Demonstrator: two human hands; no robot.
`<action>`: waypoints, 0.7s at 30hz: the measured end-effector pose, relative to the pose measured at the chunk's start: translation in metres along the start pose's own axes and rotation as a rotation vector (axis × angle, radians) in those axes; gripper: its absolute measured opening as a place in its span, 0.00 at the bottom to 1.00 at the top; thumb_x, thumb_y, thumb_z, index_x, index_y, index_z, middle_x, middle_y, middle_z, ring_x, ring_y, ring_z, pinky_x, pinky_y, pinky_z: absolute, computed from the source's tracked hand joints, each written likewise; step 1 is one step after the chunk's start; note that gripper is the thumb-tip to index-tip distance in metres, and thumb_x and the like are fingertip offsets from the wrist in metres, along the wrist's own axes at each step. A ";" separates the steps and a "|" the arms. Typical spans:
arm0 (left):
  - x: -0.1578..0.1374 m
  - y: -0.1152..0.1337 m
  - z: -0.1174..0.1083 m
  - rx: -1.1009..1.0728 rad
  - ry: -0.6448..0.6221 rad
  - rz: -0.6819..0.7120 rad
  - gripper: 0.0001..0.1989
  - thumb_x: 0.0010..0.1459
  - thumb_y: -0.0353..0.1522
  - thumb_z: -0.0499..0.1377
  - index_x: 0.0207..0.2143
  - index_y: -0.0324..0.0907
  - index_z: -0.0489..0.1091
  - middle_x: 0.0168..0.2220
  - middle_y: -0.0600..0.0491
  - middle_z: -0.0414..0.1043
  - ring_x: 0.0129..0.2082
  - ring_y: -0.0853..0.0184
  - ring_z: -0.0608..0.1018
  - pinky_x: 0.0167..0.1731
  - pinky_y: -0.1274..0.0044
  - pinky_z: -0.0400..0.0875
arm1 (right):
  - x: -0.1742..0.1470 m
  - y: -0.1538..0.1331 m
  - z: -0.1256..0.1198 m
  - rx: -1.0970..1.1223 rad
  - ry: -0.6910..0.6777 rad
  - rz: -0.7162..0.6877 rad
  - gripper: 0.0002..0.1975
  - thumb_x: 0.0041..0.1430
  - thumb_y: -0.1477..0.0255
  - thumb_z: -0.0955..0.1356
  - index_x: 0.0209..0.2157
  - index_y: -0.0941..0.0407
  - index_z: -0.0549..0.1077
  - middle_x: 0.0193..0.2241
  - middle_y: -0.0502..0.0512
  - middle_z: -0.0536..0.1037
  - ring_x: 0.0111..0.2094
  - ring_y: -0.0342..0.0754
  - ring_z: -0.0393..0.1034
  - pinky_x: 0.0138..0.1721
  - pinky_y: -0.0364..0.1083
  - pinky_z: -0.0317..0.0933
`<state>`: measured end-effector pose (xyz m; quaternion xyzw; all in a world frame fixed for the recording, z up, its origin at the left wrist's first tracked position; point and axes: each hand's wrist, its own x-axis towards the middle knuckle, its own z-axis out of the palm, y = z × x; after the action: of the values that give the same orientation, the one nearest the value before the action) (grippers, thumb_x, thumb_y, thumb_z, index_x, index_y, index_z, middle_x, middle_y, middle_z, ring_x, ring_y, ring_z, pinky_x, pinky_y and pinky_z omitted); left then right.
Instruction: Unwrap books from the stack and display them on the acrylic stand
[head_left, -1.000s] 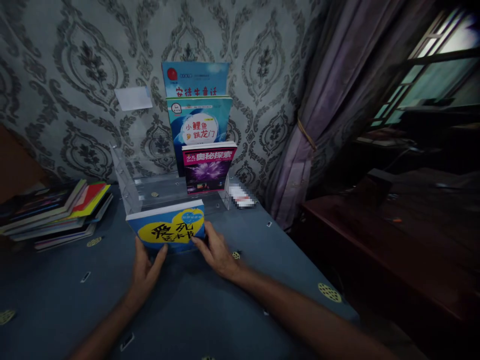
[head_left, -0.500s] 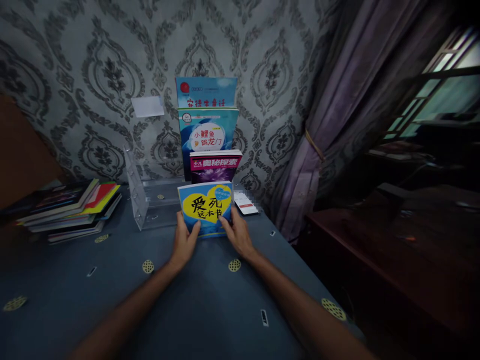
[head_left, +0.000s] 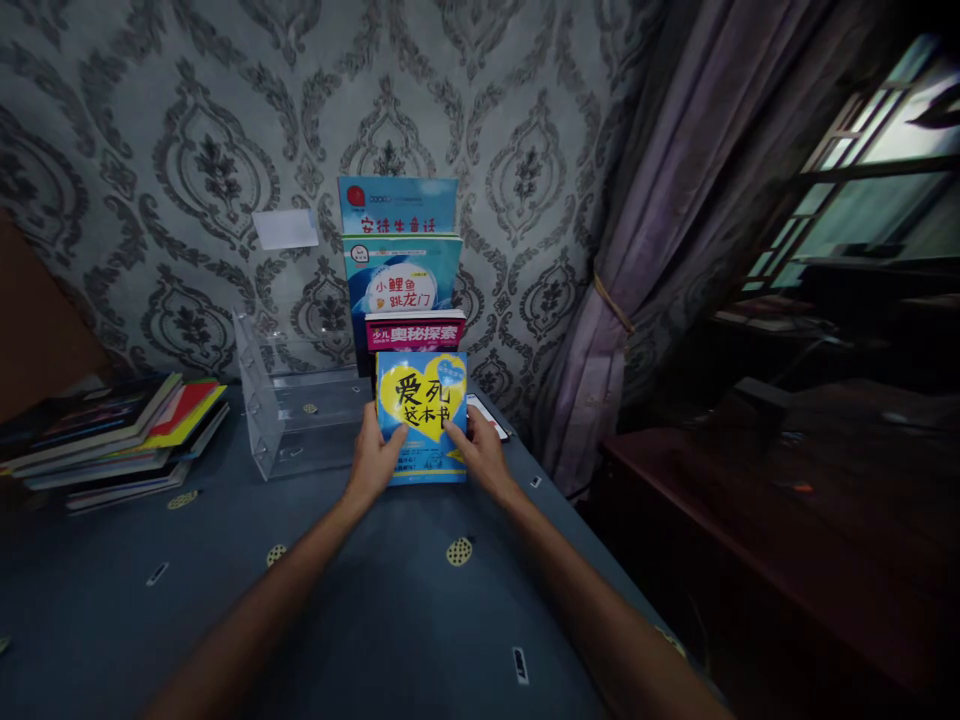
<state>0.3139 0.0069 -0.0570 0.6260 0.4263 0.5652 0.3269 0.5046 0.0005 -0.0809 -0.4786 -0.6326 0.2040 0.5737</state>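
A blue book (head_left: 424,455) with a yellow heart on its cover stands upright between my two hands, front towards me. My left hand (head_left: 376,452) grips its left edge, thumb on the cover. On the other edge my right hand (head_left: 480,450) holds it the same way. Right behind it a magenta book (head_left: 416,332) shows its top part. Further back and higher are a teal book (head_left: 403,280) and a light blue book (head_left: 399,202), in a clear tiered rack (head_left: 259,410). Whether the held book touches the rack is hidden.
At the left lies a pile of books (head_left: 112,430) on the blue tablecloth (head_left: 360,610). A phone (head_left: 487,415) sits behind my right hand. A white card (head_left: 285,229) is on the patterned wall. To the right are a tied curtain (head_left: 592,370) and a dark red table (head_left: 675,480).
The heart book has tipped more upright, so its lower cover now shows, and it covers more of the magenta book. Both hands keep their hold. The view has shifted slightly.
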 end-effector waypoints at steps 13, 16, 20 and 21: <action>0.037 0.015 0.001 -0.062 0.010 0.056 0.17 0.54 0.35 0.62 0.45 0.44 0.64 0.41 0.51 0.76 0.39 0.62 0.77 0.41 0.71 0.73 | 0.049 -0.014 -0.011 0.018 -0.056 -0.050 0.17 0.60 0.55 0.68 0.40 0.54 0.73 0.33 0.54 0.79 0.35 0.53 0.73 0.35 0.50 0.69; 0.049 0.019 0.001 -0.038 0.025 0.083 0.18 0.53 0.34 0.63 0.45 0.45 0.63 0.42 0.51 0.76 0.41 0.61 0.77 0.42 0.70 0.74 | 0.061 -0.019 -0.014 -0.003 -0.053 -0.100 0.17 0.60 0.55 0.68 0.41 0.54 0.72 0.34 0.54 0.79 0.37 0.54 0.72 0.37 0.50 0.69; 0.071 0.028 -0.004 0.017 0.021 0.147 0.20 0.52 0.33 0.63 0.46 0.44 0.62 0.44 0.49 0.75 0.43 0.59 0.78 0.44 0.68 0.75 | 0.084 -0.024 -0.016 -0.055 -0.051 -0.180 0.16 0.62 0.56 0.67 0.42 0.54 0.72 0.36 0.55 0.78 0.38 0.54 0.72 0.40 0.51 0.68; 0.076 0.030 -0.006 0.030 0.019 0.171 0.20 0.52 0.33 0.63 0.47 0.44 0.62 0.45 0.48 0.75 0.44 0.59 0.78 0.44 0.68 0.75 | 0.090 -0.026 -0.016 -0.070 -0.047 -0.201 0.16 0.63 0.56 0.66 0.43 0.54 0.72 0.36 0.55 0.78 0.38 0.54 0.72 0.41 0.51 0.68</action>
<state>0.3130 0.0626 0.0034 0.6594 0.3829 0.5906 0.2642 0.5205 0.0594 -0.0080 -0.4275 -0.6975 0.1346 0.5591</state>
